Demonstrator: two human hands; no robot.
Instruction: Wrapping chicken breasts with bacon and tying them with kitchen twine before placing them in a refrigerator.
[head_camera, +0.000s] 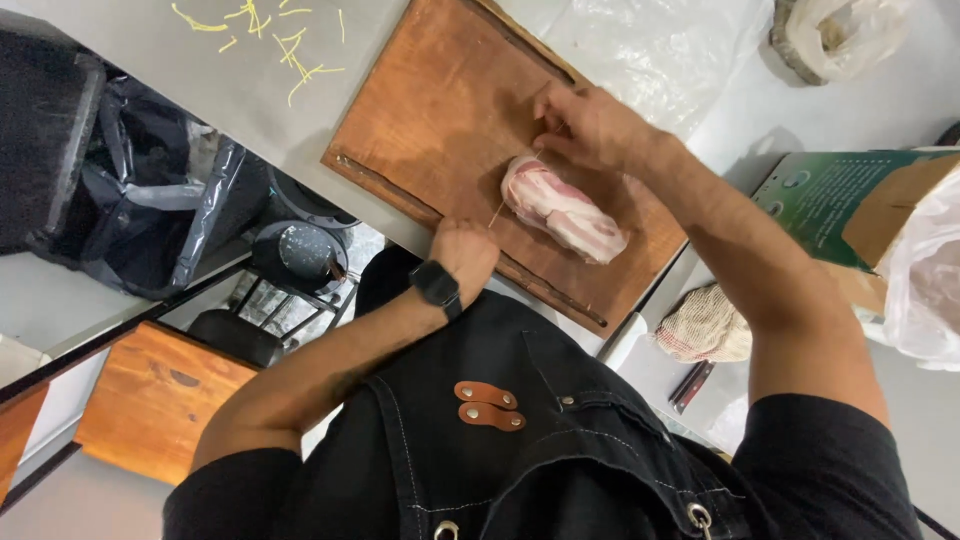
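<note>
A bacon-wrapped meat roll (565, 210) lies on a brown wooden cutting board (430, 110). My left hand (465, 252), with a black watch on its wrist, is closed in a fist at the board's near edge, just left of the roll. It holds the end of a thin pale string (497, 213). My right hand (585, 125) sits at the roll's far end with its fingers pinched on the same string. The string runs taut between my two hands, past the roll's left end.
The board rests on a grey counter (250, 90) strewn with thin yellow strips (290, 45). Clear plastic sheet (650, 45) lies beyond the board. A green cardboard box (840, 205), a white plastic bag (925, 270) and a folded cloth (705, 325) are at right. A black bin bag (150, 200) hangs at left.
</note>
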